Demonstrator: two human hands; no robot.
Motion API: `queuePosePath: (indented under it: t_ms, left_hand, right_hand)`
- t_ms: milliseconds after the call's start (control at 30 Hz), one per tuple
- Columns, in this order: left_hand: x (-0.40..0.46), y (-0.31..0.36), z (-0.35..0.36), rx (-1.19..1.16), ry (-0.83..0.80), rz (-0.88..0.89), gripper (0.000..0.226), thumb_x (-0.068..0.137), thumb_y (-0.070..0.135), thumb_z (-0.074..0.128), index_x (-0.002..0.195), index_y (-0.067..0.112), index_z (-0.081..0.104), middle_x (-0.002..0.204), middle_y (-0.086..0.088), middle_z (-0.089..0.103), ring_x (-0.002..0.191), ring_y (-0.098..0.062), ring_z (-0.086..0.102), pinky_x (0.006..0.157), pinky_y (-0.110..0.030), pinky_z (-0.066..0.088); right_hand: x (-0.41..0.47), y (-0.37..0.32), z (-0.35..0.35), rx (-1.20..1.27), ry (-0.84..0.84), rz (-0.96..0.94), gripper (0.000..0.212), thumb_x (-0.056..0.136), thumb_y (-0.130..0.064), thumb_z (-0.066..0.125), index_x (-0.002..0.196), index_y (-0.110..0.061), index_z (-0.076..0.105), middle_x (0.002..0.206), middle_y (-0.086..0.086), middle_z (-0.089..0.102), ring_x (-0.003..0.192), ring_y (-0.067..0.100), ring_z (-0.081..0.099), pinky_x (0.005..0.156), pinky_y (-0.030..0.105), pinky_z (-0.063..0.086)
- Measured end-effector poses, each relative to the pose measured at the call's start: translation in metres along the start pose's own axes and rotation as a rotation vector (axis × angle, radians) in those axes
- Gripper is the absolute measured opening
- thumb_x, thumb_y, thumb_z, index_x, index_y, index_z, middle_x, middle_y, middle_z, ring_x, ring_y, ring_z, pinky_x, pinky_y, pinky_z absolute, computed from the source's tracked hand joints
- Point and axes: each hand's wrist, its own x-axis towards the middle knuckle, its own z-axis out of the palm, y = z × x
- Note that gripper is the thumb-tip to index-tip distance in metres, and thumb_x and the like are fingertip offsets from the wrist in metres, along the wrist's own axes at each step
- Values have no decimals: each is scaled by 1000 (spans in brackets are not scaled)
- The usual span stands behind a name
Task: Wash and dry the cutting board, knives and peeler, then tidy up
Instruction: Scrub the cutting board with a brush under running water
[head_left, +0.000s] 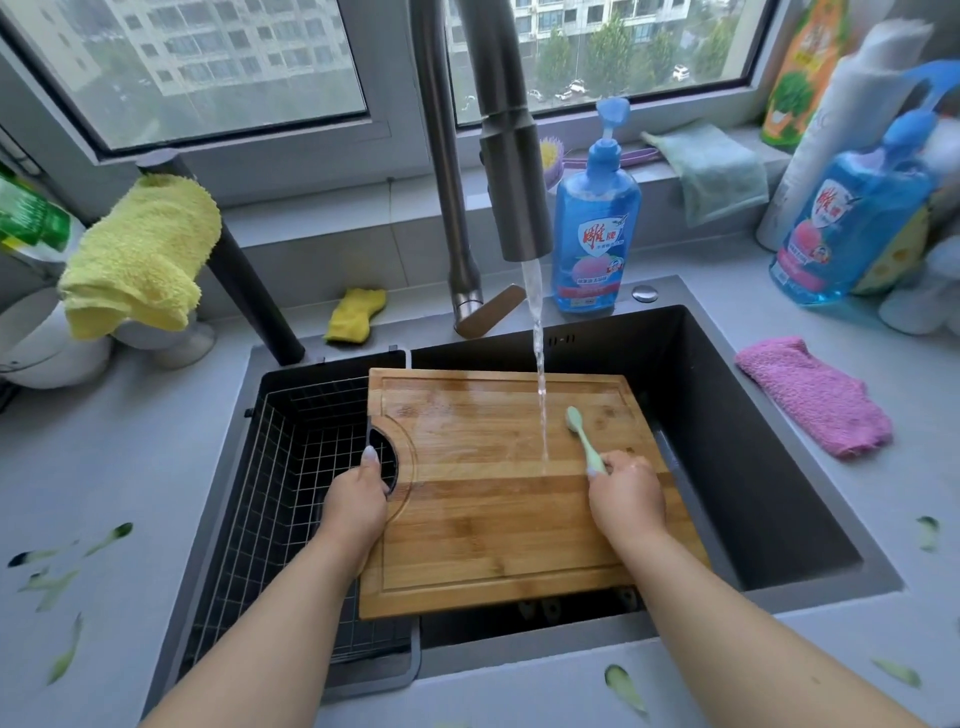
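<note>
Head view: rectangular bamboo cutting board (498, 499) lies across dark sink (753, 467), under running water.
Left hand (358, 506): grips board's handle cutout.
Right hand (626, 493): pinches mint-green brush (584, 439).
Labels: blue pump bottle (595, 234), writing unreadable.

Yellow towel (139, 254), blue soap bottle (594, 218), pink cloth (815, 397) around sink (779, 493).

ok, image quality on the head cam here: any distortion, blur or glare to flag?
Head view: strong wide-angle bowing at the window frame and counter edges; soft daylight from the window, no hard shadows; wet sheen on the bamboo cutting board under the water stream; right-edge blue soap bottles smeared; centre sharp, including the left hand and the right hand holding the green brush.
</note>
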Motion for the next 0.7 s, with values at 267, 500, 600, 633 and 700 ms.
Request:
queuePosePath:
  t_ms: [267, 500, 600, 633, 700]
  left_hand:
    - [-4, 5, 1, 43, 22, 1, 55, 103, 43, 25, 70, 8, 53, 71, -6, 53, 65, -18, 47, 57, -29, 32]
    - [-4, 5, 1, 64, 22, -10, 55, 103, 45, 24, 71, 9, 52, 70, -5, 52, 64, -18, 45, 55, -29, 30]
    - [-4, 5, 1, 51, 12, -17, 55, 103, 46, 24, 71, 10, 52, 71, -6, 52, 65, -19, 46, 56, -30, 32]
    - [-3, 4, 1, 47, 8, -17, 55, 103, 45, 24, 70, 10, 51, 71, -6, 52, 65, -19, 47, 57, -30, 32]
    - [-3, 3, 0, 45, 1, -12, 56, 103, 46, 24, 69, 10, 51, 70, -6, 52, 66, -19, 47, 58, -30, 33]
  right_hand:
    - [-13, 6, -10, -95, -112, -199, 23, 97, -19, 50, 114, -24, 65, 99, -6, 52, 82, 16, 54, 64, 26, 49]
    - [0, 17, -27, -215, -334, -284, 32, 97, -23, 52, 128, -29, 59, 114, -7, 52, 99, 14, 52, 78, 27, 44]
    - [10, 22, -25, -201, -127, -197, 31, 98, -26, 49, 127, -27, 60, 108, -6, 51, 92, 14, 51, 73, 28, 45]
    - [5, 18, -21, -139, -114, -183, 29, 98, -27, 48, 125, -27, 61, 106, -6, 51, 89, 13, 51, 70, 26, 45]
    - [-11, 3, -8, -56, -238, -303, 24, 98, -28, 48, 118, -28, 61, 103, -9, 52, 85, 10, 51, 67, 20, 44]
